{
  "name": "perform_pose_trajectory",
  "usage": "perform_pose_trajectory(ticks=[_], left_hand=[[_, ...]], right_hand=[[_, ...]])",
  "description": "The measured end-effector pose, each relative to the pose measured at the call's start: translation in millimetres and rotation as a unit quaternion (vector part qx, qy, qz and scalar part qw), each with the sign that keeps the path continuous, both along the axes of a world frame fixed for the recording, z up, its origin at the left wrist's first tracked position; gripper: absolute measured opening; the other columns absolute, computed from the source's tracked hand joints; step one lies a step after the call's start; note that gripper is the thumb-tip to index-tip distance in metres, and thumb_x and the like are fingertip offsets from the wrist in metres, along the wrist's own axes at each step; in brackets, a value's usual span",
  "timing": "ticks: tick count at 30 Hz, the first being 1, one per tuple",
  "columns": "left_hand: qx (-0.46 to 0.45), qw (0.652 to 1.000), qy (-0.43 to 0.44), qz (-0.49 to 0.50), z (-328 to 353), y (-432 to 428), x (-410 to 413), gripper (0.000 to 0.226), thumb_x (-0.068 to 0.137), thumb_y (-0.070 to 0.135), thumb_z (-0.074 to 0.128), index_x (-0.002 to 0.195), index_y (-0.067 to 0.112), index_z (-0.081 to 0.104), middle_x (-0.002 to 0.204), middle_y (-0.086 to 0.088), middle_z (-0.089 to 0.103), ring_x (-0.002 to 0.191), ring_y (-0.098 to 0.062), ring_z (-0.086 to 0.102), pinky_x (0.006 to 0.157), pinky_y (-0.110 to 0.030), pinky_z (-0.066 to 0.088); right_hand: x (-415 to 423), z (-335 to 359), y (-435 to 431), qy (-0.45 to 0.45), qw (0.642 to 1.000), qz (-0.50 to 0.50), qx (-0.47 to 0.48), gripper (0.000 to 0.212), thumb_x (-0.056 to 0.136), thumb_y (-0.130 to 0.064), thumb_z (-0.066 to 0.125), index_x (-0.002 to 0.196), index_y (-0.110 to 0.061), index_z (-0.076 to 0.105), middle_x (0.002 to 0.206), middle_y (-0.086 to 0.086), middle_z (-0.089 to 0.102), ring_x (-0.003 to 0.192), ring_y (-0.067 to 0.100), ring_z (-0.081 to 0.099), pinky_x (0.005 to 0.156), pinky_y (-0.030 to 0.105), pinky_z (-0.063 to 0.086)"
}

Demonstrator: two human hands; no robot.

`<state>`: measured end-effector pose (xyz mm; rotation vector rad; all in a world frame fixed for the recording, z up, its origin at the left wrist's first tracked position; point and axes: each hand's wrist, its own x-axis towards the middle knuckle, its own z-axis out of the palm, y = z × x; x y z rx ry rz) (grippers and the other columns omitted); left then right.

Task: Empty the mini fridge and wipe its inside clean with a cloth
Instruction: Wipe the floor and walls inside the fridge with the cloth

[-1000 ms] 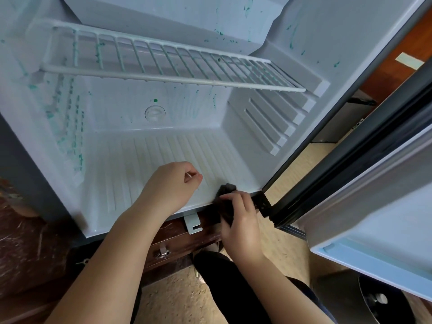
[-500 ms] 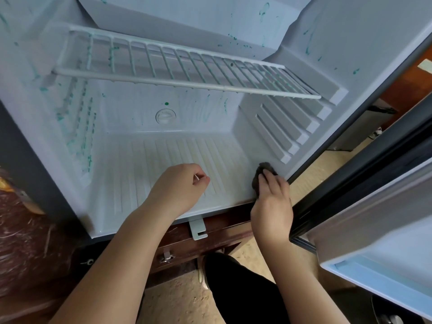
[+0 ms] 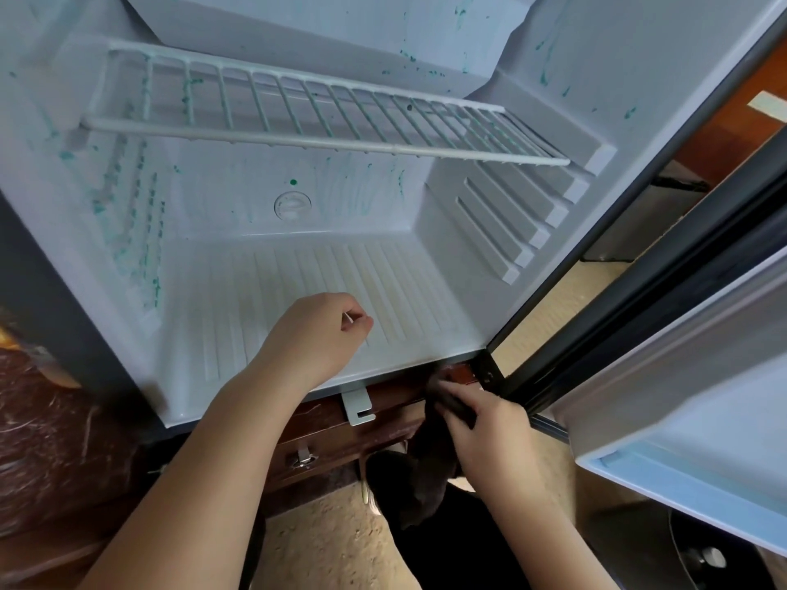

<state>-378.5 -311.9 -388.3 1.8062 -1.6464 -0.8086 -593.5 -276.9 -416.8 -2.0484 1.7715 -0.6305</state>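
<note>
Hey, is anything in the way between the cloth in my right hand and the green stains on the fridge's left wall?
Yes: your left hand and forearm lie on the fridge floor, across the line from the cloth in your right hand to the green stains. The wire shelf sits higher, clear of it.
</note>
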Motion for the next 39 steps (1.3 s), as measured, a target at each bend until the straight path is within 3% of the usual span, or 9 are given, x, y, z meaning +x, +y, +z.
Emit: perform_pose_trajectory(ticks=[5,9,12,17,19,28,32,36,39], left_hand=[[0.003,1.000,0.001,0.009,1.8,5.2,5.6,0.021,0.096,0.030,0.051,0.102,0.018,0.067,0.092,0.004,0.066,0.082,-0.015,0.063,0.076,-0.029,0.048],[0.007,1.000,-0.008,0.014,1.9,8.3,11.0,0.021,0.096,0.031,0.051,0.102,0.019,0.067,0.092,0.004,0.066,0.082,-0.015,0.063,0.076,-0.030,0.048],[0.010,1.000,-0.016,0.013,0.2,11.0,15.9,0.022,0.096,0.031,0.051,0.103,0.018,0.067,0.091,0.004,0.066,0.082,-0.015,0.062,0.076,-0.030,0.049],[0.011,0.999,-0.027,0.025,0.9,11.5,25.0,0.020,0.096,0.032,0.051,0.102,0.020,0.066,0.089,0.006,0.066,0.080,-0.013,0.062,0.073,-0.029,0.049],[0.013,0.999,-0.028,0.023,0.4,11.4,23.7,0.020,0.096,0.033,0.051,0.102,0.020,0.066,0.089,0.006,0.065,0.080,-0.013,0.062,0.072,-0.028,0.048],[0.005,0.999,-0.031,0.017,0.2,9.7,20.3,0.021,0.096,0.033,0.052,0.103,0.021,0.067,0.088,0.007,0.065,0.079,-0.012,0.062,0.074,-0.029,0.049],[-0.001,0.999,-0.029,0.016,-0.8,9.1,17.8,0.021,0.096,0.032,0.052,0.102,0.020,0.068,0.089,0.007,0.066,0.079,-0.012,0.062,0.070,-0.027,0.046],[0.000,0.999,-0.032,0.017,-0.3,8.1,16.0,0.021,0.096,0.032,0.052,0.103,0.020,0.067,0.089,0.006,0.066,0.079,-0.013,0.062,0.073,-0.028,0.047],[0.000,0.999,-0.036,0.015,0.9,7.5,13.0,0.022,0.097,0.032,0.051,0.105,0.019,0.067,0.091,0.004,0.067,0.080,-0.014,0.062,0.072,-0.027,0.046]], right_hand=[[13.3,-4.3,5.7,0.149,0.983,0.089,0.054,0.034,0.097,-0.030,0.051,0.130,-0.038,0.054,0.144,-0.016,0.043,0.123,0.015,0.047,0.092,0.026,0.043],[6.0,15.1,2.6,0.014,0.993,0.037,-0.107,0.025,0.092,-0.019,0.059,0.111,-0.030,0.069,0.106,-0.015,0.069,0.097,0.003,0.060,0.080,0.011,0.044],[8.1,13.6,9.6,0.122,0.985,0.120,-0.004,0.020,0.094,-0.031,0.052,0.105,-0.038,0.067,0.096,-0.016,0.068,0.097,0.008,0.061,0.077,0.023,0.049],[7.0,24.1,8.3,0.020,0.996,0.068,-0.059,0.020,0.090,-0.017,0.059,0.086,-0.035,0.069,0.079,-0.018,0.067,0.076,0.002,0.061,0.064,0.012,0.044],[11.7,22.2,14.0,0.069,0.991,0.108,0.024,0.021,0.091,-0.018,0.056,0.089,-0.034,0.067,0.080,-0.010,0.067,0.076,0.006,0.060,0.062,0.018,0.044],[18.0,20.6,11.9,-0.113,0.990,0.004,-0.084,0.018,0.089,-0.012,0.062,0.094,-0.025,0.073,0.075,-0.033,0.060,0.076,-0.018,0.058,0.063,0.000,0.040],[22.3,11.4,-1.3,-0.120,0.989,-0.015,-0.089,0.012,0.090,-0.012,0.062,0.094,-0.017,0.073,0.072,-0.023,0.064,0.072,-0.006,0.062,0.064,0.008,0.045],[32.0,22.7,-21.6,-0.179,0.954,-0.108,-0.215,0.016,0.094,-0.009,0.056,0.103,-0.013,0.068,0.074,-0.021,0.060,0.065,-0.009,0.056,0.063,0.000,0.039],[44.5,10.5,-41.4,-0.128,0.975,-0.079,-0.165,0.027,0.095,-0.011,0.055,0.119,-0.015,0.065,0.091,-0.008,0.068,0.079,0.007,0.062,0.069,0.003,0.037]])
